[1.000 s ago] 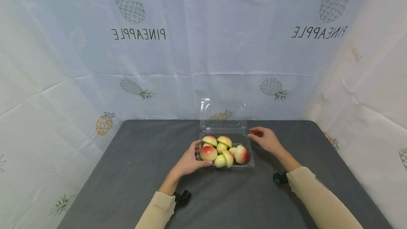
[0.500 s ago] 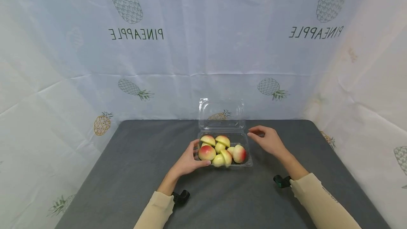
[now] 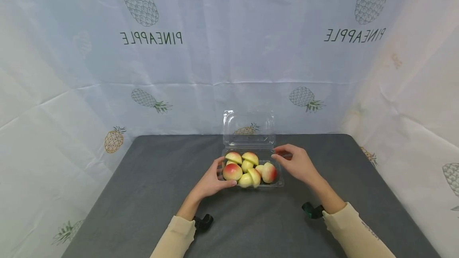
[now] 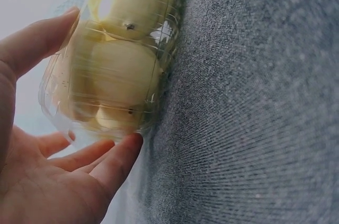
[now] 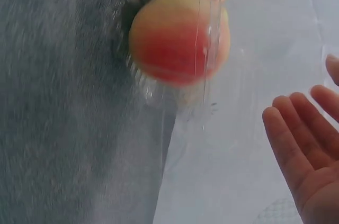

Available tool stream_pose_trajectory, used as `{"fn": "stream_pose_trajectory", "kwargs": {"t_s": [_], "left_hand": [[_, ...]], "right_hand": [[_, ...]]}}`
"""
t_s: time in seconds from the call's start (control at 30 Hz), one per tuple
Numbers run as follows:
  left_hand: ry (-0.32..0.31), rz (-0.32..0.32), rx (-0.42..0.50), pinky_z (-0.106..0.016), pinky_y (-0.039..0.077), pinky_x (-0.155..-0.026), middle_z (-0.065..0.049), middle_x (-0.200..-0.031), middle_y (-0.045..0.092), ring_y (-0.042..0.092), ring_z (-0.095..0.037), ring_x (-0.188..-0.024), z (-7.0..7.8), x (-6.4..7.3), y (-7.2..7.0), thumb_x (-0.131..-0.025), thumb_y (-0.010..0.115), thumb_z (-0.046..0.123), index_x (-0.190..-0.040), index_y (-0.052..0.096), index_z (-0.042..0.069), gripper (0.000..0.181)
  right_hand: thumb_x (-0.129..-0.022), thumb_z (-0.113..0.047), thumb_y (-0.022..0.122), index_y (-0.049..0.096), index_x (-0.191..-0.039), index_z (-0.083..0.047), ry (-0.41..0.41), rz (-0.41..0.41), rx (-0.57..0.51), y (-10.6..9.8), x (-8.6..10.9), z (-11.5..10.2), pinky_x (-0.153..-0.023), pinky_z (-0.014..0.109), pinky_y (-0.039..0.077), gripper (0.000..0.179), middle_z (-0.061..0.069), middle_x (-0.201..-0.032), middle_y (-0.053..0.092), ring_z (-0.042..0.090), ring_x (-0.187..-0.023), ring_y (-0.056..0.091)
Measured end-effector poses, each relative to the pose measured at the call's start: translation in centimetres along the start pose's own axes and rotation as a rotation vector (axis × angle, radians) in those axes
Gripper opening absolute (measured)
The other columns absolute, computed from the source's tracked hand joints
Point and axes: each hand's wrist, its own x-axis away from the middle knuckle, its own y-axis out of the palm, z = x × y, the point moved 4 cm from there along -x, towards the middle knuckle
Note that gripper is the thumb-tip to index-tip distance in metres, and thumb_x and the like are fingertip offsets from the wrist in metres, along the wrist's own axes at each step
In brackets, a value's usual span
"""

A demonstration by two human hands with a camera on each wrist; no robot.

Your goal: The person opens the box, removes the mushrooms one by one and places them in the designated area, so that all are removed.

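Fruit in clear box, lid upright

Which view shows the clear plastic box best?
The head view: nearly all of the box shows, with its lid raised and fruit inside. The left wrist view shows part of its side up close; the right wrist view shows only a blurred part around some fruit.

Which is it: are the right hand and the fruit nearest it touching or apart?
Apart. The right wrist view shows a plain gap between the right hand and that fruit, with pale cloth visible behind.
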Motion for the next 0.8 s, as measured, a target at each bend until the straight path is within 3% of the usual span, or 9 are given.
{"fn": "stream_pose_trajectory", "kwargs": {"t_s": [0.8], "left_hand": [[-0.001, 0.014, 0.008, -0.053, 0.048, -0.103, -0.024, -0.152, 0.036, 0.047, -0.04, -0.134, 0.1, 0.0, 0.0, -0.084, 0.086, 0.037, -0.159, 0.025, 0.007, 0.101]], "right_hand": [[-0.092, -0.02, 0.078, 0.073, -0.116, -0.003, 0.0, -0.035, -0.011, 4.3, 1.8, -1.8, -0.081, 0.04, 0.06, 0.03, 0.011, -0.108, 0.07, 0.025, -0.095, 0.069]]}}
